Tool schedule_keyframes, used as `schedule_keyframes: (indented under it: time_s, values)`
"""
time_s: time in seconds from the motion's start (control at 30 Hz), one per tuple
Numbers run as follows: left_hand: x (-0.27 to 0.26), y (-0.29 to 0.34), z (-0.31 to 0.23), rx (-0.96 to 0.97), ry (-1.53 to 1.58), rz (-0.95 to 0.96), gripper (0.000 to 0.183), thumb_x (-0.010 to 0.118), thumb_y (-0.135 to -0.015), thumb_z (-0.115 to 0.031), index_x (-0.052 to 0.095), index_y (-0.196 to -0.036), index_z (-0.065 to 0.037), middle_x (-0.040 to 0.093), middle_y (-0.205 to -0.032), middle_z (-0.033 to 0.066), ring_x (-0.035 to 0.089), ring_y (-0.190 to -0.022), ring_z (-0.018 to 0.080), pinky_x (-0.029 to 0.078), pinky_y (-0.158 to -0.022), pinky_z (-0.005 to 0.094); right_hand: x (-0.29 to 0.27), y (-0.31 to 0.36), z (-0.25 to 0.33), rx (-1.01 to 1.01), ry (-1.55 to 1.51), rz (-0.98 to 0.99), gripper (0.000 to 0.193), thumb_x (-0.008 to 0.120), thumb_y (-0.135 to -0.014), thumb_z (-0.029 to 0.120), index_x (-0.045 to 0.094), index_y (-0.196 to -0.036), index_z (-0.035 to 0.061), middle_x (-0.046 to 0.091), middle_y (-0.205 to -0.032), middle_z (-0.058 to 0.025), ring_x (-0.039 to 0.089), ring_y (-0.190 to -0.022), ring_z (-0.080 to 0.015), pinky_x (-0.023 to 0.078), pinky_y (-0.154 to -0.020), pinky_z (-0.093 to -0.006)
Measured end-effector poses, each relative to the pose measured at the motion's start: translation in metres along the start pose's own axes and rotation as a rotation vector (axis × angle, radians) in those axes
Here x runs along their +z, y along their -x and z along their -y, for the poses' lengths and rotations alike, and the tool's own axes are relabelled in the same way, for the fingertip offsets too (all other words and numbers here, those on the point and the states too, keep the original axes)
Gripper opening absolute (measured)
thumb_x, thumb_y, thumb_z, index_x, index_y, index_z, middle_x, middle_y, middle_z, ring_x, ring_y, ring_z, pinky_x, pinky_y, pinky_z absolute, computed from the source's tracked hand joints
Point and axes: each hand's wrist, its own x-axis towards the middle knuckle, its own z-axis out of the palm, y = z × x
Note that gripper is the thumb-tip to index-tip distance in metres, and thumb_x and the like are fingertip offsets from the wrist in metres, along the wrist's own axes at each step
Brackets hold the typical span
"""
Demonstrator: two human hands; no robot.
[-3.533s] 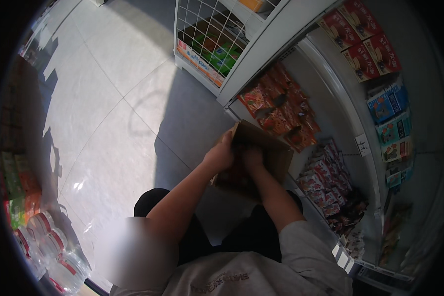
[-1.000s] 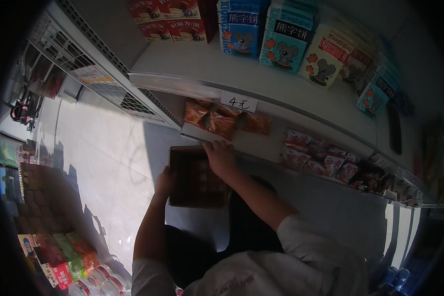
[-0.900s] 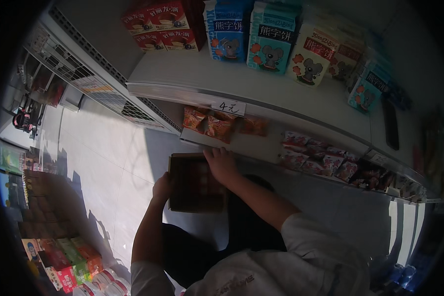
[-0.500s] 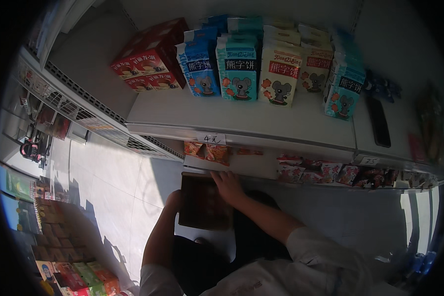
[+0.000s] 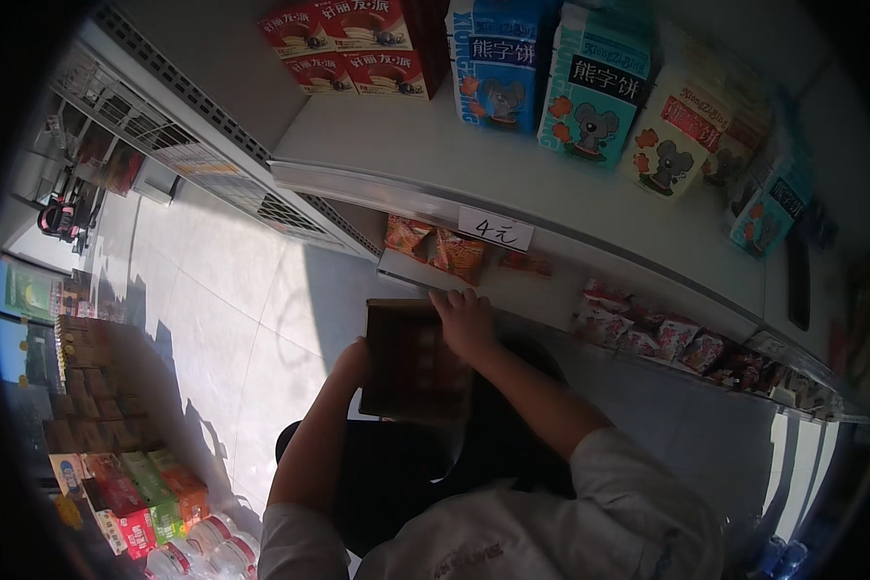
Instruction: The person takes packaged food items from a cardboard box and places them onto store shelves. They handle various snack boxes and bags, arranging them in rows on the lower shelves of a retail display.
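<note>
The left hand grasps the open cardboard box by its left wall, its fingers mostly hidden; the right hand grasps the same box at its far right corner, fingers bent over the rim; the box sits between the two hands, its dim inside showing reddish shapes too dark to tell; just beyond the right hand, orange packets lie on the lower shelf; to that hand's right are red-and-white packets; well beyond both hands, red boxes stand on the upper shelf.
</note>
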Motion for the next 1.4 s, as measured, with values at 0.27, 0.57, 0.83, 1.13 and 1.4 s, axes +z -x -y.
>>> schedule_keyframes:
  time_s: [0.27, 0.57, 0.83, 1.13, 1.4]
  values:
    - [-0.043, 0.000, 0.004, 0.117, 0.423, 0.206, 0.056, 0.068, -0.105, -0.038, 0.061, -0.141, 0.005, 0.076, -0.110, 0.0284, 0.079, -0.091, 0.0391, 0.067, -0.066, 0.0480, -0.001, -0.019, 0.000, -0.018, -0.178, 0.030, 0.055, 0.066, -0.090, 0.007, 0.068, -0.143, 0.0178, 0.067, -0.115, -0.0097, 0.062, -0.109, -0.0330, 0.054, -0.085, -0.0496]
    - [-0.064, -0.004, -0.024, 0.112, 0.572, 0.218, 0.054, 0.065, -0.099, -0.034, 0.064, -0.134, 0.006, 0.077, -0.106, 0.0274, 0.079, -0.085, 0.0447, 0.068, -0.057, 0.0531, -0.028, -0.015, -0.011, 0.044, -0.298, 0.009, 0.048, 0.060, -0.092, 0.000, 0.070, -0.138, 0.0130, 0.070, -0.129, -0.0096, 0.062, -0.120, -0.0376, 0.054, -0.101, -0.0503]
    - [-0.054, -0.024, 0.004, 0.047, 0.508, 0.195, 0.050, 0.062, -0.101, -0.033, 0.064, -0.134, 0.005, 0.077, -0.110, 0.0284, 0.079, -0.088, 0.0462, 0.069, -0.061, 0.0544, -0.009, -0.024, 0.007, 0.112, -0.394, -0.052, 0.032, 0.065, -0.096, 0.005, 0.073, -0.127, 0.0097, 0.071, -0.115, -0.0129, 0.064, -0.109, -0.0390, 0.054, -0.097, -0.0491]
    - [-0.058, -0.017, 0.017, 0.356, 0.550, 0.137, 0.053, 0.070, -0.100, -0.031, 0.064, -0.140, 0.002, 0.076, -0.119, 0.0245, 0.079, -0.095, 0.0433, 0.067, -0.063, 0.0555, -0.047, -0.023, -0.004, 0.001, -0.234, -0.129, 0.037, 0.076, -0.091, 0.013, 0.070, -0.128, 0.0134, 0.064, -0.126, -0.0102, 0.063, -0.118, -0.0352, 0.051, -0.096, -0.0529]
    - [-0.064, 0.007, 0.027, 0.112, 1.008, 0.341, 0.056, 0.076, -0.096, -0.020, 0.061, -0.146, -0.001, 0.073, -0.127, 0.0235, 0.076, -0.105, 0.0434, 0.068, -0.068, 0.0584, -0.122, -0.015, 0.002, -0.046, -0.471, -0.285, 0.028, 0.075, -0.091, 0.003, 0.072, -0.118, 0.0082, 0.067, -0.119, -0.0119, 0.065, -0.108, -0.0357, 0.052, -0.092, -0.0506]
